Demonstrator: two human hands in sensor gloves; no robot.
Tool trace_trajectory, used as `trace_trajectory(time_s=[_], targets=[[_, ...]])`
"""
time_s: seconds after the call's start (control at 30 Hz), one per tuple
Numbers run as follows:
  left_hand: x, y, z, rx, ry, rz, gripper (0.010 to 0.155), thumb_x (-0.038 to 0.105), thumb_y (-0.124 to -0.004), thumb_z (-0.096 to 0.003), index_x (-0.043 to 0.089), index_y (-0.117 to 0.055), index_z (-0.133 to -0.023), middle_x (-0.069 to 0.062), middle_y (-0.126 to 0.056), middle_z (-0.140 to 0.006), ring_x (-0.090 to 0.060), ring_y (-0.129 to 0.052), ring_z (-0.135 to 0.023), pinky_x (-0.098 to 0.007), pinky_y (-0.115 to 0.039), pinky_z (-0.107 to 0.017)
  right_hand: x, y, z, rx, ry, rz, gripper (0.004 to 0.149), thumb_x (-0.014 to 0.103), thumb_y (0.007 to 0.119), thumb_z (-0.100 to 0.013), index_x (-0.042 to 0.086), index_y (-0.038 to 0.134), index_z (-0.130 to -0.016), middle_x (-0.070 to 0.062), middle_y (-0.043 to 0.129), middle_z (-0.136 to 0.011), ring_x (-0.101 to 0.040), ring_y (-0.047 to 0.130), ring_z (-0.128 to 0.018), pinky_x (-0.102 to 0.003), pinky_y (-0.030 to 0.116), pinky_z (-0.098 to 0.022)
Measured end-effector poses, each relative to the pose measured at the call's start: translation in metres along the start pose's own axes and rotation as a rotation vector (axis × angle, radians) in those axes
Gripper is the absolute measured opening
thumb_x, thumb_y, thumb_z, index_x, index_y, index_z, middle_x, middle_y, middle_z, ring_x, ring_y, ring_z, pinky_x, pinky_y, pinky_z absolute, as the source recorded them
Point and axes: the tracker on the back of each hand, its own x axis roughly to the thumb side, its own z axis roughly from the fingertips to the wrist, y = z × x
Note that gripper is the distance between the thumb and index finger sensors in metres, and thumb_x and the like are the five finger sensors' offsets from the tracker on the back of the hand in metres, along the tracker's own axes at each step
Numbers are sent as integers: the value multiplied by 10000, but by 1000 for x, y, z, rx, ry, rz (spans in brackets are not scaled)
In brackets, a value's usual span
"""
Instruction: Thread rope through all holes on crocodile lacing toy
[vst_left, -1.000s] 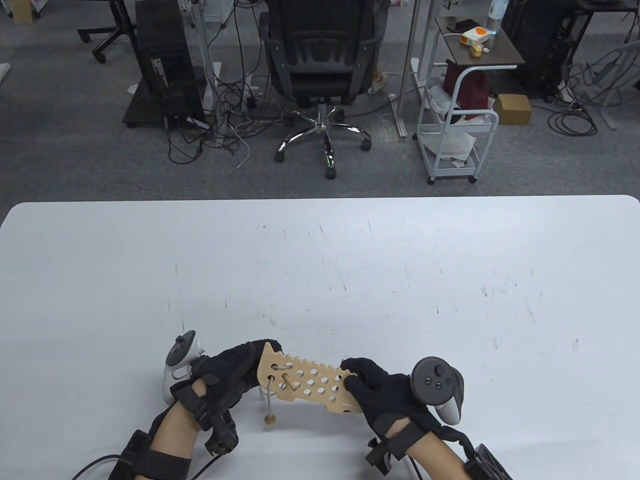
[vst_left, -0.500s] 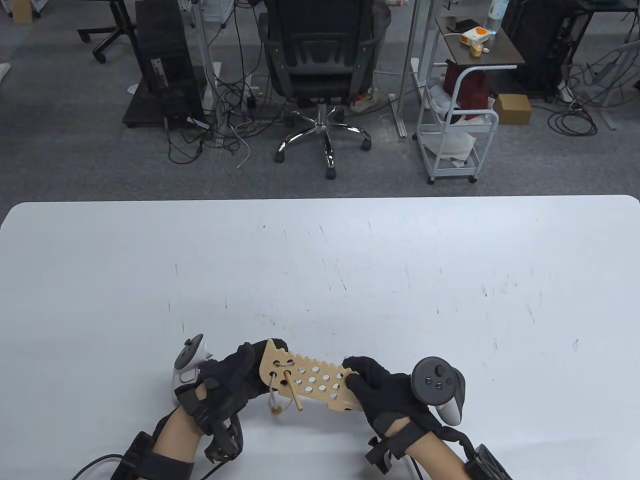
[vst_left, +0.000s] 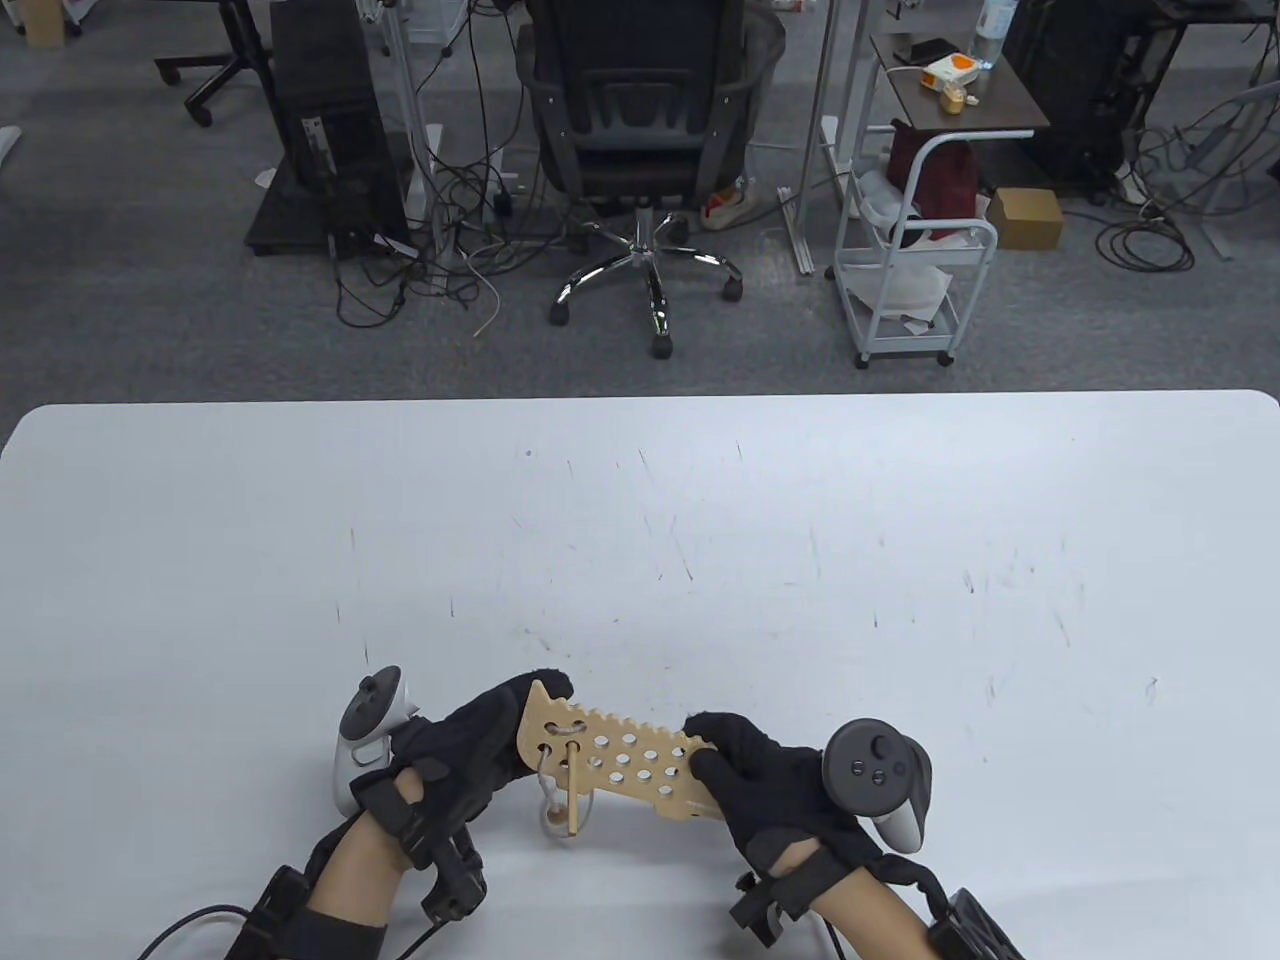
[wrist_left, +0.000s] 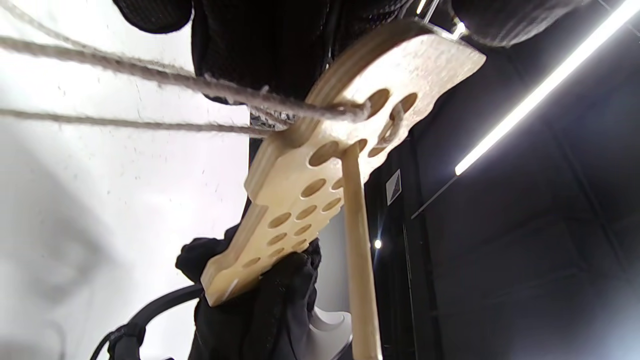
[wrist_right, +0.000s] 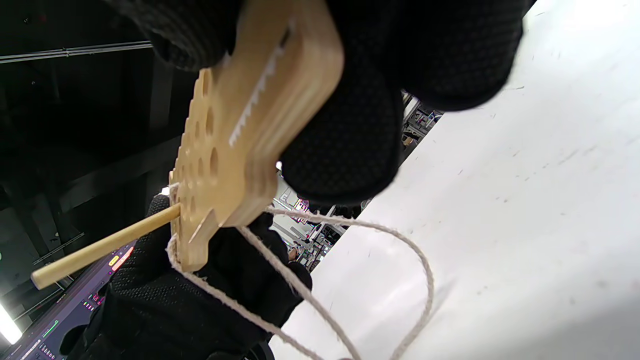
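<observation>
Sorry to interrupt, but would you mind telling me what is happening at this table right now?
A person in sensor gloves is lacing a wooden crocodile toy, held above the white table. The left hand grips one end, the right hand the other. The rope passes through holes near the left hand's end, and its wooden needle pokes out of a hole there. Most holes are unlaced.

One camera looks down from above at the white desk (vst_left: 700, 520) and office beyond. Two wrist cameras sit close beneath the hands, tilted upward, sharing the wooden crocodile board (wrist_left: 320, 165).
</observation>
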Motion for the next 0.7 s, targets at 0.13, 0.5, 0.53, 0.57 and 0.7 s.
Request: trace_trajectory(time_s=[0.13,0.5,0.53,0.57,0.7], targets=[[7,2,3,75,-24,-133,710,654,-670,-464,365,-530,-1097,-55,-684,-1077,-352,-710,-966,-569,-535,-762,0,-2,0,-14,10,5,460,371,718,-472,146,694,-874,-31,952,-668,-229,1066,-428,-436,813,-416],[48,-6,24,437,-312,-779,672,543,-759,-460,504,-489,-1074,-49,-496,-1139,-354,-517,-1044,-564,-461,-783,0,-4,1,-31,20,3,463,372,718,-473,141,693,-874,-33,948,-671,-227,1067,-427,-438,814,-414],[52,-10,25,442,-337,-832,662,522,-772,-458,522,-503,-1064,-44,-475,-1145,-350,-495,-1051,-560,-452,-787,-1,-4,1,-37,25,0,463,371,718,-473,140,693,-873,-32,954,-666,-227,1067,-428,-436,814,-414],[55,-14,26,441,-355,-870,649,474,-788,-457,536,-530,-1050,-41,-452,-1152,-348,-471,-1058,-561,-439,-789,-1,-5,1,-43,30,-5,463,372,718,-472,141,693,-873,-32,951,-668,-227,1067,-426,-436,814,-413],[58,-28,25,388,-377,-958,631,369,-832,-443,567,-615,-1001,-22,-334,-1181,-353,-364,-1084,-565,-385,-798,-2,-7,1,-62,44,-4,463,372,717,-473,138,692,-873,-32,952,-667,-226,1068,-426,-435,815,-412]])
